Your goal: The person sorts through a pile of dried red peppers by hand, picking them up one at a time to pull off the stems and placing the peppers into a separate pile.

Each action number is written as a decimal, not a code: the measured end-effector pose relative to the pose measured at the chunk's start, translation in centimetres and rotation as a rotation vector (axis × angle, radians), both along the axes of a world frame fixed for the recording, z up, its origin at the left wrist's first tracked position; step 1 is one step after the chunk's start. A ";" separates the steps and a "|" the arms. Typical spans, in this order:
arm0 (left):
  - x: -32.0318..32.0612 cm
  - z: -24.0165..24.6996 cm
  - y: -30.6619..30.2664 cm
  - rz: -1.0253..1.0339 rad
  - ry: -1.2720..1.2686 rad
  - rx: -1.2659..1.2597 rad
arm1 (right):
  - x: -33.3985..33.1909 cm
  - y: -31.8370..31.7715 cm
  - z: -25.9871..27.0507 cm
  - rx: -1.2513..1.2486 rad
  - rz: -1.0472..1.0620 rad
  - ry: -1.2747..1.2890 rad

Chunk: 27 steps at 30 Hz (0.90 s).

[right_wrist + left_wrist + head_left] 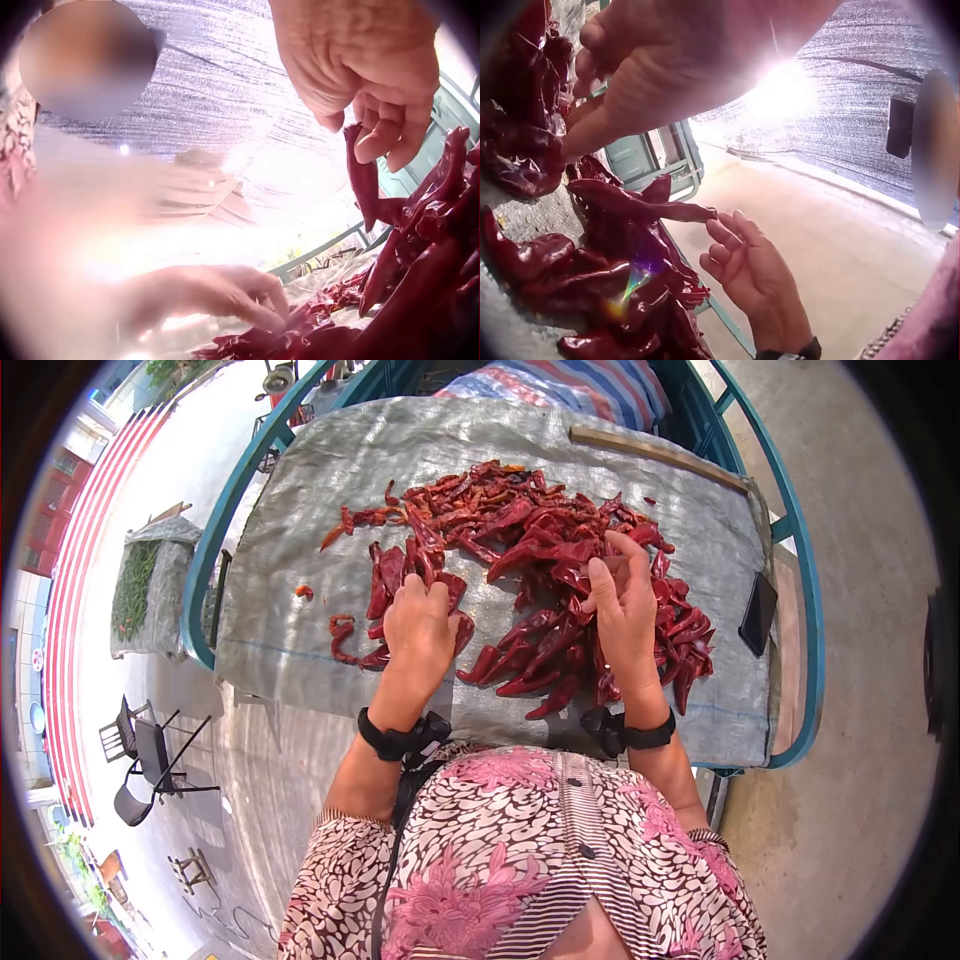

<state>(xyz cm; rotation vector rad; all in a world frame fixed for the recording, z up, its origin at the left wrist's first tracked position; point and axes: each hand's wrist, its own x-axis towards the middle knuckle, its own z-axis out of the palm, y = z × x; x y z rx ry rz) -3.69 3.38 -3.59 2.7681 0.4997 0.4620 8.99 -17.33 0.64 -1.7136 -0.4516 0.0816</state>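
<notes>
My left hand [418, 625] is over the left part of the dried red chili peppers, its fingers curled down around a wrinkled red chili pepper [525, 161]; the fingertips are partly hidden. My right hand [627, 600] is raised above the right-hand heap of glossy red peppers [545, 650]. Between its thumb and fingers it pinches one end of a long dark red pepper [363, 176], which hangs down over the heap in the right wrist view. Behind both hands, smaller shrivelled peppers [470, 495] form a band.
A grey woven sheet [290, 560] lies under the peppers, on a cart with a teal rail [805, 610]. A wooden strip [655, 455] is at the back and a dark phone [759, 614] at the right edge. Chairs [155, 755] stand on the ground at left.
</notes>
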 end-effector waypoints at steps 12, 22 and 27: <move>-0.1 1.7 -1.0 -0.228 -0.112 -0.248 | -1.3 -0.8 -0.3 -0.152 0.108 -0.054; 1.0 2.8 -3.8 -0.246 -0.157 -0.747 | -2.7 0.5 -0.7 -0.263 0.376 -0.203; 1.7 2.6 -3.7 -0.262 -0.329 -0.645 | -2.0 0.3 -0.5 -0.281 0.303 -0.224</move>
